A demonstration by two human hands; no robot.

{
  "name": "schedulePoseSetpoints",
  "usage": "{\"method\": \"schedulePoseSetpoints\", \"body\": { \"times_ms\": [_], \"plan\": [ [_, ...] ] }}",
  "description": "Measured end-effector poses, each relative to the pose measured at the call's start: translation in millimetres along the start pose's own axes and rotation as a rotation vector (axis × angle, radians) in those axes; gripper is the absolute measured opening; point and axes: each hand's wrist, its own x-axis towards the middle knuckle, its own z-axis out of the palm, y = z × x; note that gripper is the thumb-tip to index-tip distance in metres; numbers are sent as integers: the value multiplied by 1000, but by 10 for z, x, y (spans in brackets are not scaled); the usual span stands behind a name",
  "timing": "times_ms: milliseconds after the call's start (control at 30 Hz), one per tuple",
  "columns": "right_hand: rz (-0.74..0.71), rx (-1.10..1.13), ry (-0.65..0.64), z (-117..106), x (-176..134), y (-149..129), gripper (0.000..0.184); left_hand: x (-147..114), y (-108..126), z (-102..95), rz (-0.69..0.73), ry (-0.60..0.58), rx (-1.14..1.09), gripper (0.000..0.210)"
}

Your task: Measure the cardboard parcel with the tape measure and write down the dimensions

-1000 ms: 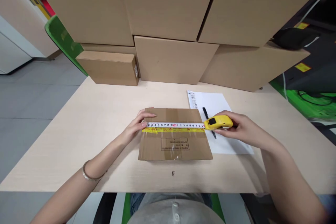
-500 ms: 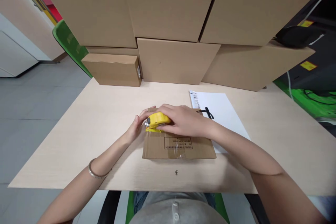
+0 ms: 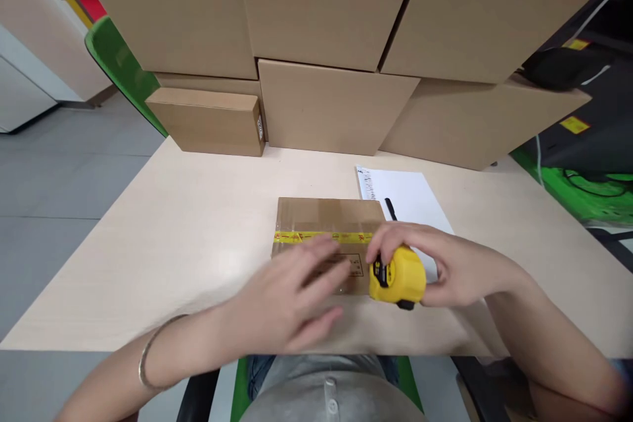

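The right hand (image 3: 448,264) has its fingers closed around the tape measure (image 3: 409,275), at the right end of the box (image 3: 326,212) on the worktop (image 3: 198,211). The left hand (image 3: 277,300), blurred, has loosely spread, empty fingers partly covering the box. The pen (image 3: 390,207) lies on paper (image 3: 413,192) to the right.

That carton (image 3: 324,212) is matt cardboard, its yellow tape strip (image 3: 311,237) glossy. The tape measure (image 3: 408,273) shows smooth plastic; the bangle (image 3: 142,366), shiny metal. I see smooth wood-look tabletop (image 3: 212,211), matt paper (image 3: 410,188), a cloth shirt (image 3: 301,392). The pen (image 3: 390,209), half hidden from me, is perhaps plastic.
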Motion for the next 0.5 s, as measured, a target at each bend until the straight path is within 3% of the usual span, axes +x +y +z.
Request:
{"method": "schedulePoseSetpoints", "body": {
  "times_ms": [100,200,333,500],
  "plan": [
    [5,-39,-78,55,-31,-16,38,24,200,227,31,-90,28,42],
    [6,-51,-80,53,19,-5,36,-13,180,390,77,-83,60,39],
    [-2,-58,-78,-41,101,50,39,-29,103,404,179,-124,85,38],
    [35,-64,-119,-109,201,107,41,-7,150,390,165,-224,156,55]
  ]
}}
